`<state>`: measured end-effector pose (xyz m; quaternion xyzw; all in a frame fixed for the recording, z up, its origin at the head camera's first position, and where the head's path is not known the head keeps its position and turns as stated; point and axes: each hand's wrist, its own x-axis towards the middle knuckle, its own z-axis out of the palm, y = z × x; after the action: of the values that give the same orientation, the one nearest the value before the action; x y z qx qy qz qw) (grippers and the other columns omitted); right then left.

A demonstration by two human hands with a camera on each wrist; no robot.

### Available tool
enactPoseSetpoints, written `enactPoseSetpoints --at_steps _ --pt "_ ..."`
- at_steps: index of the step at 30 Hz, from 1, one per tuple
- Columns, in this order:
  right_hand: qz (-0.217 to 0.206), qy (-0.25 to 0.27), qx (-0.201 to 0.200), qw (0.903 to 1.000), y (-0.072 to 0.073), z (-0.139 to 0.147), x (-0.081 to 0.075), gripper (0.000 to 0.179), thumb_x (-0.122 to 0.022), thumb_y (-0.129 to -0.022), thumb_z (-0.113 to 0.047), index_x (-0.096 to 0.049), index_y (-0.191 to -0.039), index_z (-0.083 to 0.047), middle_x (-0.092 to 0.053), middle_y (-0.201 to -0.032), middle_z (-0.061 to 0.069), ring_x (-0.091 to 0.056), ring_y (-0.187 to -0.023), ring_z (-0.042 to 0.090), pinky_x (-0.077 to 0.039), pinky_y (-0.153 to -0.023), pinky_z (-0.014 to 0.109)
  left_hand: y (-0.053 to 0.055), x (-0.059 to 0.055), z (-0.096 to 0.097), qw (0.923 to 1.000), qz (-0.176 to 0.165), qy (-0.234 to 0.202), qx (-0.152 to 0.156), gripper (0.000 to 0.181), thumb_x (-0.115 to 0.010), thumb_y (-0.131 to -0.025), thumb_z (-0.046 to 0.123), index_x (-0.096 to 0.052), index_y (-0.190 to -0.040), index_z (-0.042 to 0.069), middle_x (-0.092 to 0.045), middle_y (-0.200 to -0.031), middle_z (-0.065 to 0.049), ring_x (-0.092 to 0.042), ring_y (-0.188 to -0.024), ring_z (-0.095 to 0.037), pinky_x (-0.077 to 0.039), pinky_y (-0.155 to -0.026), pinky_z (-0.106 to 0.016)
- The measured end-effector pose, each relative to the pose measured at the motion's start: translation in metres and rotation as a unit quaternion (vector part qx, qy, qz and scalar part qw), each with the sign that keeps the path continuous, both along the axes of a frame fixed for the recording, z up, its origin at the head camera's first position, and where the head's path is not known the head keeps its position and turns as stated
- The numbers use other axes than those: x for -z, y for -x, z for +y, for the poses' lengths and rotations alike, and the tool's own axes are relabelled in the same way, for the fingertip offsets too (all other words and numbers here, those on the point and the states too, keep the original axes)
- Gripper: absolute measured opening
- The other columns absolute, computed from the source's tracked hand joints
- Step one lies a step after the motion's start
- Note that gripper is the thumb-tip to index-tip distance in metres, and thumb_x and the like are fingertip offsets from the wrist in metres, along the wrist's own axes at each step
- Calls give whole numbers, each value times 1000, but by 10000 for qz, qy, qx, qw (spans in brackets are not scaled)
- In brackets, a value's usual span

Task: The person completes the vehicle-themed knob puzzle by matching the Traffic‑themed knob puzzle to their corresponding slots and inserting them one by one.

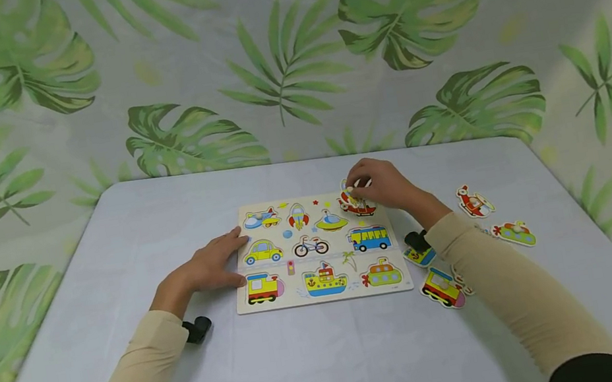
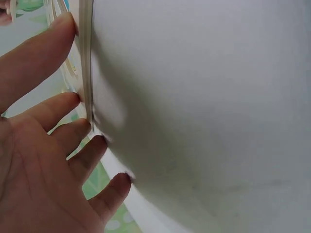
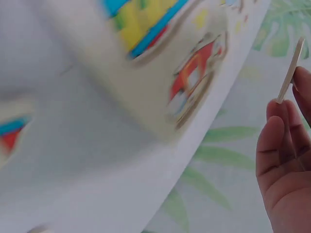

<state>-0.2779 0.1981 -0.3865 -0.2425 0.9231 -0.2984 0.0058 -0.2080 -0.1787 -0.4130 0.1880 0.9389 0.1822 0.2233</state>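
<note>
A wooden puzzle board [image 1: 294, 267] printed with vehicles lies on the table. My left hand [image 1: 211, 264] rests at its left side, fingers spread, thumb and fingertips touching the edge. Above the board's upper right corner, my right hand [image 1: 380, 187] pinches a small puzzle piece [image 1: 347, 200] with red and yellow on it. This piece partly covers the printed helicopter [image 1: 366, 209]. In the right wrist view the held piece [image 3: 291, 70] is edge-on, so its picture is hidden there.
Right of the board lie a helicopter piece [image 1: 473, 202], a submarine piece [image 1: 514, 234] and a train piece [image 1: 441, 288]. A blue and yellow piece [image 1: 420, 258] is partly hidden by the right wrist's black camera [image 1: 417, 241]. A leaf-patterned cloth [image 1: 287, 73] hangs behind the white table [image 1: 298, 366].
</note>
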Motion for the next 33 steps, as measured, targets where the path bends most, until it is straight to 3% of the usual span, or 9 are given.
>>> enactPoseSetpoints --at_steps 8,18,33 --pt "-480 59 55 9988 10 -41 -3 17 -67 -94 -15 -72 -107 -6 -64 -119 12 -67 -101 27 -57 -79 38 -1 -1 1 9998 61 213 -5 86 -75 -85 29 -30 -157 11 -13 -168 -15 -16 -153 -42 -23 -118 -68" --pt "-857 85 -69 9963 14 -81 4 18 -66 -95 -18 -73 -109 -8 -63 -121 9 -65 -101 25 -56 -84 37 -2 -3 0 10000 16 59 23 91 -78 -82 33 -30 -156 12 -14 -168 -14 -17 -153 -43 -23 -117 -68" --pt "-1519 -32 152 9883 14 -97 20 20 -66 -95 -18 -73 -111 -8 -62 -128 11 -64 -109 27 -56 -87 37 -1 -3 -1 9997 -218 0 -86 94 -79 -81 28 -27 -157 12 -11 -169 -13 -13 -155 -40 -20 -120 -66"
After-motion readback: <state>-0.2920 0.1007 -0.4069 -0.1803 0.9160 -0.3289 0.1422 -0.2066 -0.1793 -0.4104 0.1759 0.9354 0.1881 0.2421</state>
